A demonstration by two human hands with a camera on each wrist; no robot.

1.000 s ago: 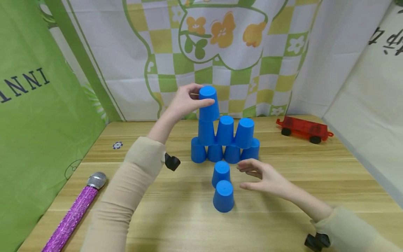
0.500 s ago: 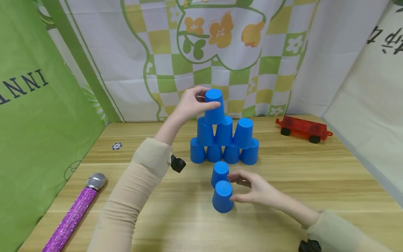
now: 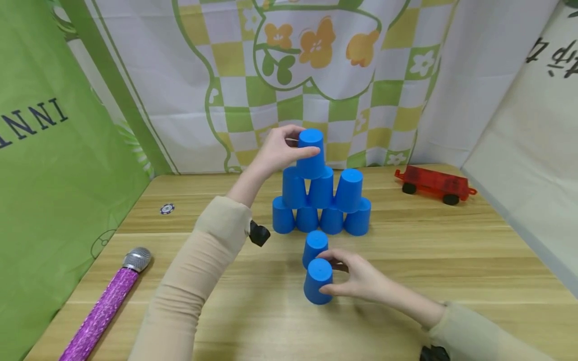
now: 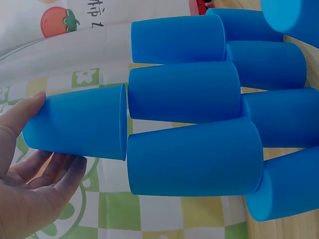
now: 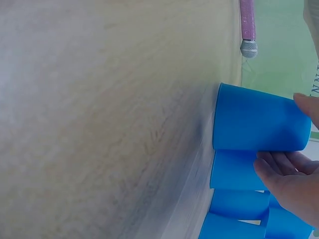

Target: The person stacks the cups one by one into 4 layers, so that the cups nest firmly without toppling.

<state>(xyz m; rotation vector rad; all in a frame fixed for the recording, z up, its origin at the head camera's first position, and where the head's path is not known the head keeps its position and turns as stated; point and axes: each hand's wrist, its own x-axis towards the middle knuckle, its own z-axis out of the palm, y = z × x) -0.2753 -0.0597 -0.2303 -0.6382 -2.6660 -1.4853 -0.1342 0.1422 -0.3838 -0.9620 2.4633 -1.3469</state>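
Observation:
My left hand (image 3: pixel 273 153) grips an upside-down blue cup (image 3: pixel 310 155) at the top of a cup stack, thumb on the near side. In the left wrist view that cup's rim (image 4: pixel 123 122) is right at the bases of two second-row cups, straddling the left cup (image 3: pixel 294 188) and the middle cup (image 3: pixel 321 189). The right second-row cup (image 3: pixel 349 190) has nothing on it. Below them stands a bottom row of several cups (image 3: pixel 283 219). My right hand (image 3: pixel 361 278) holds the front blue cup (image 3: pixel 318 288) between thumb and fingers, in front of another upside-down cup (image 3: pixel 314 246).
A pink glittery microphone (image 3: pixel 108 306) lies at the table's left. Behind it is a small poker chip (image 3: pixel 167 208). A red toy wagon (image 3: pixel 435 183) stands at the back right. Printed cloth (image 3: pixel 253 90) hangs behind the wooden table (image 3: pixel 253 311).
My left hand has moved the top cup right and slightly down, from over the left second-row cup to between two. My right hand has come left and taken hold of the front cup.

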